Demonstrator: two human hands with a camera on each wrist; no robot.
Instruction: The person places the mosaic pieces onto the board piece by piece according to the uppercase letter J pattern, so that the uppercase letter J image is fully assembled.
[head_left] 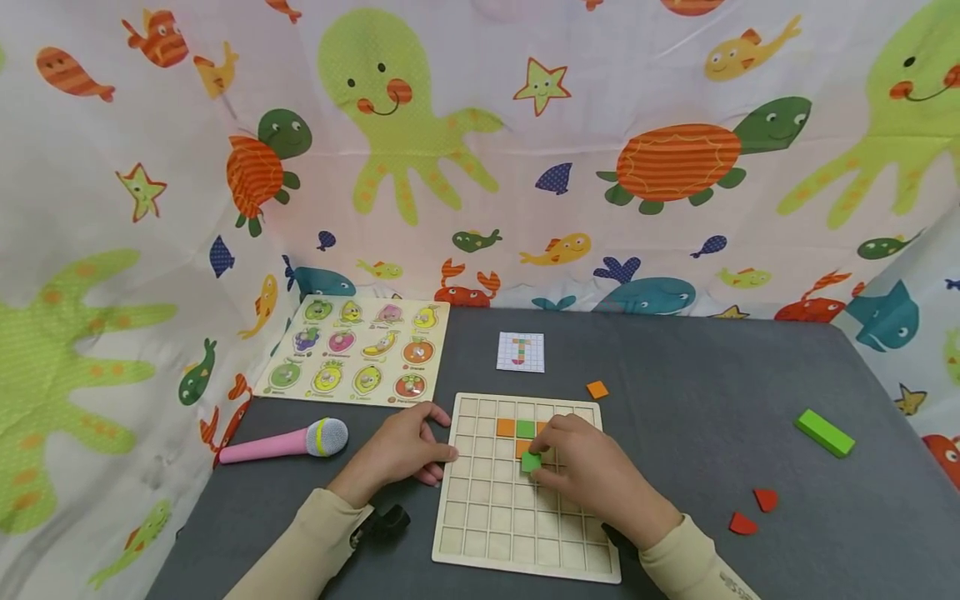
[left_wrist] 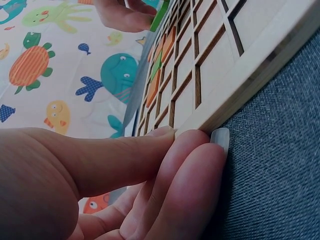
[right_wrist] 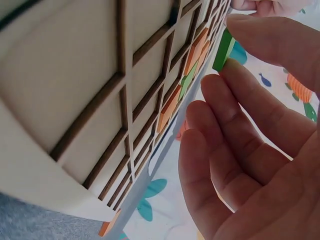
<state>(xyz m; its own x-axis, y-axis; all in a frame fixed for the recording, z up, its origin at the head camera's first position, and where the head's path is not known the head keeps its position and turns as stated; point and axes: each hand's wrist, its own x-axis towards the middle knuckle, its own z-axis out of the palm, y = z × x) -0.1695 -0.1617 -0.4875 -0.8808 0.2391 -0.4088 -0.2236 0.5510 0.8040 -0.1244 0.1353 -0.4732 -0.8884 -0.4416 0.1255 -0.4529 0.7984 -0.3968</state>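
A light wooden grid board point(head_left: 487, 521) lies on the dark grey table. At its left edge, my left hand point(head_left: 393, 452) grips the rim between thumb and fingers. My right hand point(head_left: 596, 475) pinches a green square tile point(right_wrist: 223, 50) between thumb and index finger, just over the middle of the board. Set in the upper cells are an orange tile point(head_left: 506, 427), a green tile point(head_left: 526, 429) and another orange tile point(head_left: 522, 449) below the green one. A further orange tile point(head_left: 542, 427) is partly hidden by the right hand.
Behind the board lies a pattern card point(head_left: 521, 340), with a loose orange tile point(head_left: 597, 389) near the board's far right corner. Rightward are a green block point(head_left: 825, 432) and two red pieces point(head_left: 743, 523). A fruit puzzle point(head_left: 300, 350) and toy microphone point(head_left: 281, 444) lie left.
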